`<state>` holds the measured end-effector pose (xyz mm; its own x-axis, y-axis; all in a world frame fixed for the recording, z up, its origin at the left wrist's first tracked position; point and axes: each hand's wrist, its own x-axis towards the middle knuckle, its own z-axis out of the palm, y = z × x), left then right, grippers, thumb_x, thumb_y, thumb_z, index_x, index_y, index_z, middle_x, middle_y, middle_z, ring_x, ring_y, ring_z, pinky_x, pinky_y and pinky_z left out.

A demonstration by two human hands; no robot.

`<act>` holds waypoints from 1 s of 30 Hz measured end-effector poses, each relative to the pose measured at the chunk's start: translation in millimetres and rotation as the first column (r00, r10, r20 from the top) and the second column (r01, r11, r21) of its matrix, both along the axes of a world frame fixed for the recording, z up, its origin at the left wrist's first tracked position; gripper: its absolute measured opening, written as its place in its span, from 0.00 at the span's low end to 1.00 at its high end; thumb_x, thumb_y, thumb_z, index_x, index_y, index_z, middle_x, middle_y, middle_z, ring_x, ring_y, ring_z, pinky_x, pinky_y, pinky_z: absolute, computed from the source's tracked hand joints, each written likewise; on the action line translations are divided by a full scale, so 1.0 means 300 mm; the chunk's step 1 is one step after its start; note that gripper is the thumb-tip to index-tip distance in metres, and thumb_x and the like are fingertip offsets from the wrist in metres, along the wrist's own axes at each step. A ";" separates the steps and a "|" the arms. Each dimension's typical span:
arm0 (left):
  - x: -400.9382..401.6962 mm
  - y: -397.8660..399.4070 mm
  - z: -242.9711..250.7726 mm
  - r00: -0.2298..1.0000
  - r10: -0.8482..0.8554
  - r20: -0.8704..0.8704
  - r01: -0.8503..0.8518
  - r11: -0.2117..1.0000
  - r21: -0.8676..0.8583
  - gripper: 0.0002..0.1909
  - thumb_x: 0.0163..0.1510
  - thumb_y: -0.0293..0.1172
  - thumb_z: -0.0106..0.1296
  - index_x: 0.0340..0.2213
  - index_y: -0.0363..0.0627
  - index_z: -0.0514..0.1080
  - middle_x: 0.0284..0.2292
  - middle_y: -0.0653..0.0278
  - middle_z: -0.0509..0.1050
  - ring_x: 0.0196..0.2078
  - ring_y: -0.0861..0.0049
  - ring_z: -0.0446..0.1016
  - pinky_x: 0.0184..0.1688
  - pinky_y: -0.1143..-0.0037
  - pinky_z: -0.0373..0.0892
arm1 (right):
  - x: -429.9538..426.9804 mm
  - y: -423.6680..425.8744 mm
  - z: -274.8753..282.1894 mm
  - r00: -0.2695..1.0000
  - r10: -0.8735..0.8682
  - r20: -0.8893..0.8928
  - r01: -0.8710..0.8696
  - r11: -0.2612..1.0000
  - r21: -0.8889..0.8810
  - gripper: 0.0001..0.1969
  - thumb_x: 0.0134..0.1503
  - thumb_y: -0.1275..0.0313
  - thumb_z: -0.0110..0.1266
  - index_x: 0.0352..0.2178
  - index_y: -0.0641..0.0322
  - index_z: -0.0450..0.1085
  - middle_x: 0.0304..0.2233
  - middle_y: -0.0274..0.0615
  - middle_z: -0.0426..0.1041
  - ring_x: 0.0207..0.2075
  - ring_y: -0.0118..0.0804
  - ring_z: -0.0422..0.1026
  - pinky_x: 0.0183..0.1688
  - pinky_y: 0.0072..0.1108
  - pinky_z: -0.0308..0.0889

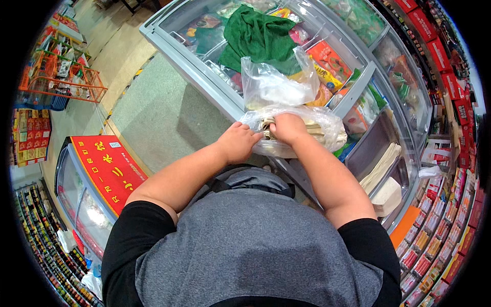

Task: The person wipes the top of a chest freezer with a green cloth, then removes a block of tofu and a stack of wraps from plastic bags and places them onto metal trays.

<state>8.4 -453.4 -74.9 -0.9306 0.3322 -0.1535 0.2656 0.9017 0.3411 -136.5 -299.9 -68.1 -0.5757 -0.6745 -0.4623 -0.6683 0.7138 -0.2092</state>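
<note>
A clear plastic bag holding pale, flat, layered sheets lies at the near edge of a glass-topped chest freezer. My right hand reaches into the bag's opening, its curled fingers on the edges of the sheets. At the bag's left side, my left hand grips the plastic near the opening. Just beyond, an opened clear plastic bag rests on the freezer glass, against a crumpled green cloth.
To the right, a dark tray holds a stack of long pale strips and a pale block. Packaged foods show under the glass. A second freezer with a red sign and an orange basket stand to the left.
</note>
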 end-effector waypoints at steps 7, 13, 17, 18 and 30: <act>-0.001 0.015 -0.017 0.999 0.048 -0.018 -0.048 0.999 -0.022 0.19 0.49 0.33 0.48 0.44 0.51 0.73 0.37 0.61 0.75 0.45 0.65 0.71 0.51 0.65 0.62 | 0.029 0.007 -0.028 0.998 0.048 -0.033 -0.048 0.999 0.009 0.16 0.52 0.61 0.51 0.32 0.62 0.77 0.34 0.52 0.77 0.38 0.50 0.76 0.43 0.37 0.70; -0.005 0.006 -0.009 0.999 0.026 0.025 -0.025 0.998 -0.056 0.23 0.45 0.37 0.56 0.46 0.51 0.72 0.36 0.62 0.73 0.44 0.65 0.71 0.50 0.65 0.63 | -0.009 -0.010 -0.046 1.000 -0.009 -0.007 0.009 1.000 0.008 0.16 0.54 0.59 0.52 0.35 0.60 0.76 0.36 0.52 0.77 0.41 0.51 0.75 0.44 0.38 0.69; 0.004 -0.007 0.002 1.000 -0.004 0.025 0.004 1.000 -0.025 0.24 0.45 0.36 0.57 0.47 0.51 0.72 0.35 0.61 0.73 0.44 0.64 0.71 0.50 0.65 0.63 | -0.037 -0.014 -0.030 0.998 -0.045 0.045 0.047 0.998 -0.042 0.15 0.55 0.61 0.51 0.35 0.60 0.76 0.37 0.52 0.77 0.42 0.53 0.74 0.45 0.38 0.69; 0.000 -0.010 0.005 1.000 -0.005 0.023 0.006 1.000 -0.026 0.25 0.45 0.36 0.57 0.48 0.51 0.71 0.36 0.61 0.74 0.44 0.64 0.71 0.50 0.65 0.63 | -0.033 -0.019 -0.031 0.998 -0.046 0.042 0.048 0.998 -0.046 0.15 0.55 0.61 0.51 0.35 0.60 0.76 0.37 0.52 0.77 0.42 0.53 0.74 0.45 0.38 0.69; -0.045 0.006 0.097 0.990 0.024 0.137 -0.024 1.000 -0.002 0.28 0.46 0.40 0.57 0.51 0.52 0.70 0.38 0.58 0.74 0.44 0.61 0.72 0.49 0.65 0.66 | -0.004 0.125 0.118 0.995 0.098 -0.029 -0.102 0.979 -0.176 0.15 0.50 0.76 0.48 0.41 0.61 0.72 0.40 0.53 0.75 0.44 0.53 0.73 0.47 0.37 0.68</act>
